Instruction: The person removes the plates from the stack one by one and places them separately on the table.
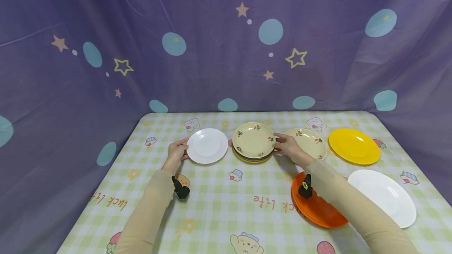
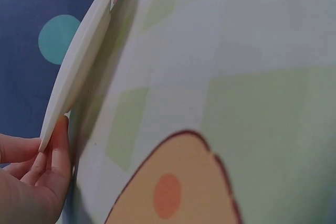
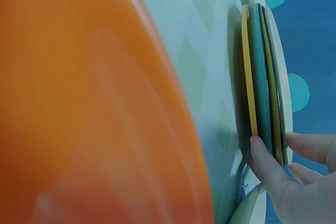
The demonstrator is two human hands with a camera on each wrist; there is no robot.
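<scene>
My left hand (image 1: 175, 153) pinches the left rim of a small white plate (image 1: 207, 146), thumb above and fingers beneath. In the left wrist view the plate (image 2: 84, 51) is tilted, with its shadow on the cloth below. My right hand (image 1: 287, 147) holds the right edge of a stack of plates (image 1: 253, 140), whose top one is cream with small flower prints. Seen from the right wrist, the thumb lies at the top rim and the fingers at the lower side of the stack (image 3: 262, 82), where yellow, teal and cream edges show.
Behind my right hand lies another cream flowered plate (image 1: 305, 143). A yellow plate (image 1: 354, 146) is at the back right. Nearer, an orange plate (image 1: 318, 207) and a large white plate (image 1: 385, 195) lie partly under my right forearm. A checked cloth (image 1: 212, 214) covers the table.
</scene>
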